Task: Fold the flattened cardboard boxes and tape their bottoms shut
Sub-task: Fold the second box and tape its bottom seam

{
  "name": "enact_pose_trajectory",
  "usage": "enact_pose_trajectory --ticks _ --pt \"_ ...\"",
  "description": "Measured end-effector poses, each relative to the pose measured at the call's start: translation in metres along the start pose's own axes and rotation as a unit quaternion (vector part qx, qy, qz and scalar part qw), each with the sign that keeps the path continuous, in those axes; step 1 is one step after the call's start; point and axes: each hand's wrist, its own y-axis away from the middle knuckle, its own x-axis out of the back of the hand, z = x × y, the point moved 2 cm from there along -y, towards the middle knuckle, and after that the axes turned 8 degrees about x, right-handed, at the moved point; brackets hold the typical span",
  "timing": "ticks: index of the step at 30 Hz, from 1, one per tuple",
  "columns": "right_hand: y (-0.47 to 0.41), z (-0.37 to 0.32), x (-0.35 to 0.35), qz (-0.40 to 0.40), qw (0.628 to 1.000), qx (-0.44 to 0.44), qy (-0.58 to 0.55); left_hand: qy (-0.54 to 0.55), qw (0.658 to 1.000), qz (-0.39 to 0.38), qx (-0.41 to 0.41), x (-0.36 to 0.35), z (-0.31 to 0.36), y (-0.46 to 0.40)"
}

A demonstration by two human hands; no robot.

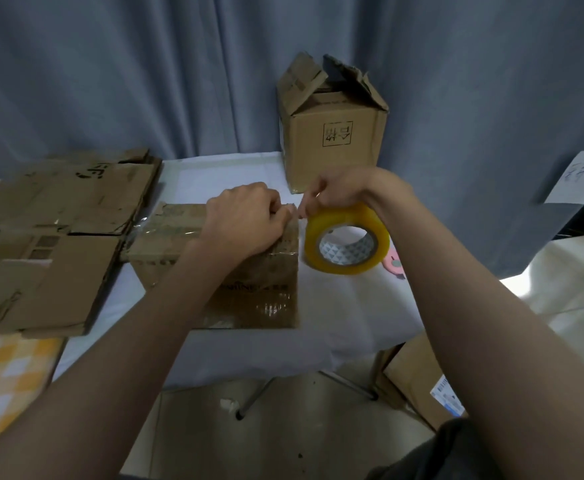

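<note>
Blue curtain behind, white surface (335,306) below: the box (249,271) sits centre. My left hand (245,220) presses curled fingers on its far edge; my right hand (332,192) grips the tape roll (347,239). Cardboard seems light, stiff; hold edges.

A grey-blue curtain (145,64) hung in folds across the whole back. The worktop (353,323) wore a white cloth, its metal legs (259,393) crossing above a pale tiled floor (283,427). Bright light fell at the right.
</note>
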Motion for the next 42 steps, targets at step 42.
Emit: enact_pose_trajectory --ticks 42 --pt "0.014 -0.018 0.013 -0.022 0.992 0.009 0.128 0.033 0.999 0.029 -0.023 -0.011 -0.005 0.017"
